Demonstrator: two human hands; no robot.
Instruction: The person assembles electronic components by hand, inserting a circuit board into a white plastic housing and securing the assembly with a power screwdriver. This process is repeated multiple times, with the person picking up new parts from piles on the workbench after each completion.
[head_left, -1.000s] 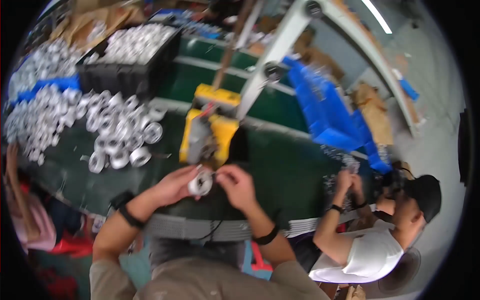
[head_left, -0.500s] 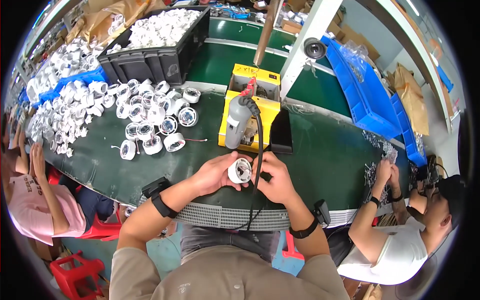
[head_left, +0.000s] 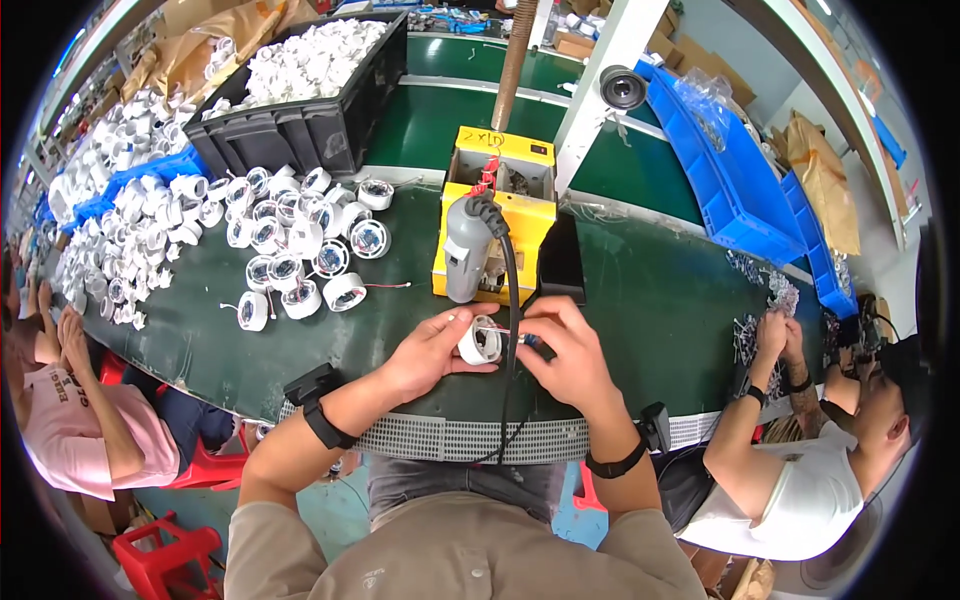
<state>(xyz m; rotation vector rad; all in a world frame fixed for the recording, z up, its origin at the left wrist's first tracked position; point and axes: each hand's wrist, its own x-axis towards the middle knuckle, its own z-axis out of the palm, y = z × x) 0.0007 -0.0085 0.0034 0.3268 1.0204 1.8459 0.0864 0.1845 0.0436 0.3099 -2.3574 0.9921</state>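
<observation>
My left hand [head_left: 425, 352] is closed round a white ring-shaped plastic housing [head_left: 476, 347], its open side turned to the right. Thin wires run from inside the housing towards my right hand [head_left: 573, 358]. Its fingertips pinch a small blue part [head_left: 532, 341] at the wire ends, mostly covered by the fingers. Between me and the hands hangs a black cable [head_left: 513, 300], which crosses the view beside the housing. Just beyond the hands, a grey handheld power tool [head_left: 464, 255] hangs upright on a red coiled cord before a yellow metal box [head_left: 545, 215].
Left of centre lie several white housings [head_left: 303, 240] with boards and wires. A larger heap of white parts [head_left: 125, 225] stands behind, beside a black crate [head_left: 290, 140] full of white pieces. Blue bins [head_left: 745, 215] line the far right. A co-worker sits on each side.
My right hand has drawn slightly away to the right from the housing, and the small blue part and wires now show. The housing's opening has turned more to the right.
</observation>
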